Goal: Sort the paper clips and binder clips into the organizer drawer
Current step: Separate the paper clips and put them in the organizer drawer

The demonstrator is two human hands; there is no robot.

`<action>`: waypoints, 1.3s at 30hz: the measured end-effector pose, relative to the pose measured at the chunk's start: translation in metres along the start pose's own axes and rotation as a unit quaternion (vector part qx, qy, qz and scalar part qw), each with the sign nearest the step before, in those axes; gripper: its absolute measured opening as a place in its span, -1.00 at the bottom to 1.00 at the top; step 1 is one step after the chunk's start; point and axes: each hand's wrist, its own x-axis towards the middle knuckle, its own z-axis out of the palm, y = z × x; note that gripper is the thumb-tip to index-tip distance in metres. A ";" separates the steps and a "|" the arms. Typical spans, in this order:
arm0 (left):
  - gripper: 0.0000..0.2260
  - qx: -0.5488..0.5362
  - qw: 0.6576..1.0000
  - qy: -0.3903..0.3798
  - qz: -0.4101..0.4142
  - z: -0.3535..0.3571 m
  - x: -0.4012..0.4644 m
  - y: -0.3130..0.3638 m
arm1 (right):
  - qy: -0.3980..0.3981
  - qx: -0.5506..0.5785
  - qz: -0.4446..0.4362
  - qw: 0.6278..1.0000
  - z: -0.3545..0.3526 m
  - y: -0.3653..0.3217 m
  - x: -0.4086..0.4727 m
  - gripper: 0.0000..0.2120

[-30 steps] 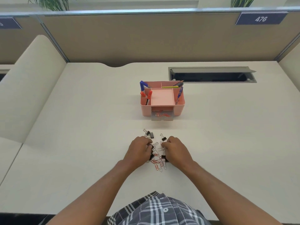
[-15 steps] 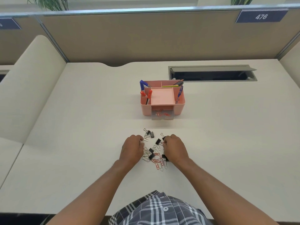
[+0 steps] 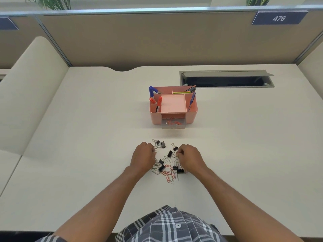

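Note:
A mixed pile of black binder clips [image 3: 169,153] and red and silver paper clips [image 3: 170,175] lies on the desk in front of me. My left hand [image 3: 143,157] sits at the pile's left edge, its curled fingertips pinching a small silver paper clip. At the pile's right edge, my right hand [image 3: 189,158] pinches a paper clip between curled fingers and thumb. Two more binder clips [image 3: 161,144] lie just beyond the pile. Farther back stands the pink organizer [image 3: 191,116], its clear drawer [image 3: 173,126] pulled open with several red paper clips inside.
Blue and red markers, pens and pencils stand in the organizer's side and rear compartments. A grey cable hatch [image 3: 227,78] is open at the back right of the desk. Beige partition walls enclose the desk at the back and left.
Both hands have drawn apart from the middle of the pile to its left and right edges, uncovering the clips between them. The view has dipped slightly.

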 end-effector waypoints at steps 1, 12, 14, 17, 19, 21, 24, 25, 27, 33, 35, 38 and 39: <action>-0.91 -0.004 1.000 -0.011 -0.005 -0.001 0.001 0.000 | 0.001 0.003 0.003 1.000 -0.001 0.000 0.000 -0.86; -0.92 -0.185 0.982 0.030 0.001 -0.019 0.003 0.017 | 0.100 0.097 -0.059 0.988 -0.034 -0.013 0.009 -0.82; -0.93 -0.221 0.973 0.062 0.019 -0.029 0.013 0.030 | 0.133 0.112 -0.086 0.981 -0.046 -0.023 0.015 -0.80; -0.92 -0.239 0.966 0.084 0.048 -0.045 0.031 0.050 | 0.163 0.103 -0.107 0.976 -0.062 -0.037 0.027 -0.78; -0.92 -0.228 0.967 0.091 0.071 -0.051 0.043 0.062 | 0.170 0.075 -0.115 0.976 -0.068 -0.044 0.036 -0.77; -0.90 -0.224 0.967 0.085 0.083 -0.054 0.052 0.070 | 0.170 0.065 -0.116 0.977 -0.072 -0.050 0.043 -0.79; -0.86 -0.240 0.963 0.081 0.089 -0.058 0.055 0.069 | 0.172 0.061 -0.116 0.976 -0.073 -0.055 0.046 -0.79; -0.85 -0.250 0.960 0.087 0.089 -0.060 0.054 0.065 | 0.179 0.065 -0.123 0.974 -0.072 -0.055 0.044 -0.79; -0.85 -0.270 0.954 0.106 0.075 -0.060 0.049 0.051 | 0.204 0.080 -0.156 0.963 -0.067 -0.051 0.037 -0.81; -0.82 -0.193 0.979 0.071 -0.011 -0.024 0.029 -0.002 | 0.083 0.000 -0.203 0.976 -0.016 -0.040 0.024 -0.79; -0.72 -0.130 0.991 0.020 -0.010 -0.014 0.028 -0.011 | 0.055 -0.063 -0.210 0.974 0.004 -0.038 0.026 -0.81; -0.60 -0.066 0.998 -0.013 0.016 -0.007 0.027 -0.012 | 0.053 -0.127 -0.228 0.964 0.023 -0.040 0.030 -0.88; -0.60 -0.049 0.998 -0.010 0.025 -0.006 0.027 -0.011 | 0.053 -0.137 -0.231 0.962 0.027 -0.041 0.032 -0.82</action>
